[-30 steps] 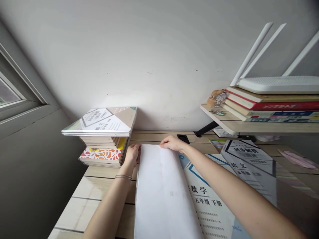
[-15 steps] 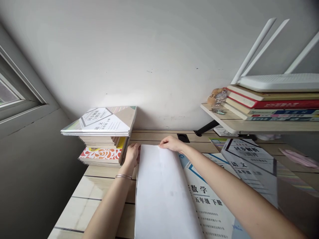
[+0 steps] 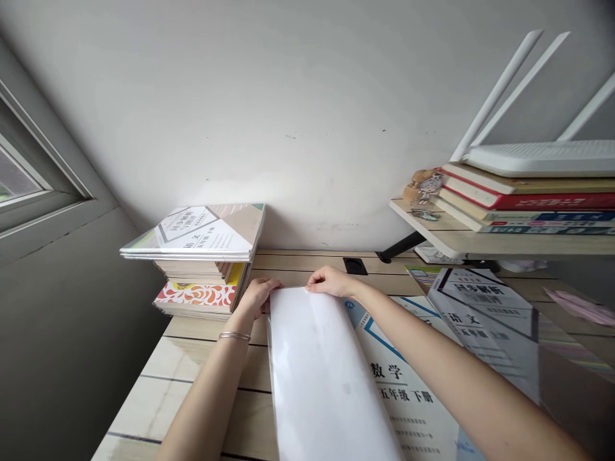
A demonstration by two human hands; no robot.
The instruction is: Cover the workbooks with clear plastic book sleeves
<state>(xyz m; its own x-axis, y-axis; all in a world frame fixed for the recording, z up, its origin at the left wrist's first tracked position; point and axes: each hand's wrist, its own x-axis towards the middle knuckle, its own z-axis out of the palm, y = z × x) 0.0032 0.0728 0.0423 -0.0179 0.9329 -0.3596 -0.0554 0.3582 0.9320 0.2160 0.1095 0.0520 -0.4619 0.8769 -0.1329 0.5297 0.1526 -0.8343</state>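
Observation:
A long white sheet (image 3: pixel 327 378) with a glossy surface and a clear, film-like left edge lies in front of me, running off the bottom of the view. My right hand (image 3: pixel 331 282) pinches its far edge between thumb and fingers. At the far left corner, my left hand (image 3: pixel 258 297) is closed with its fingertips on the sheet's edge; part of its grip is hidden. Under the sheet's right side and my right forearm is a workbook (image 3: pixel 398 378) with blue trim and large dark characters. Farther right lies another workbook (image 3: pixel 480 307) with a grey diamond design.
A stack of books (image 3: pixel 196 294), topped by workbooks, stands left of my left hand. At right, a raised shelf (image 3: pixel 461 243) carries books (image 3: pixel 538 198), a white router (image 3: pixel 542 157) with antennas and small figurines (image 3: pixel 425 186). A black desk grommet (image 3: pixel 355 266) sits near the wall.
The sheet's far edge has come slightly nearer to me and its left edge has shifted right. My left fingers have moved right onto the corner. My right hand keeps its pinch.

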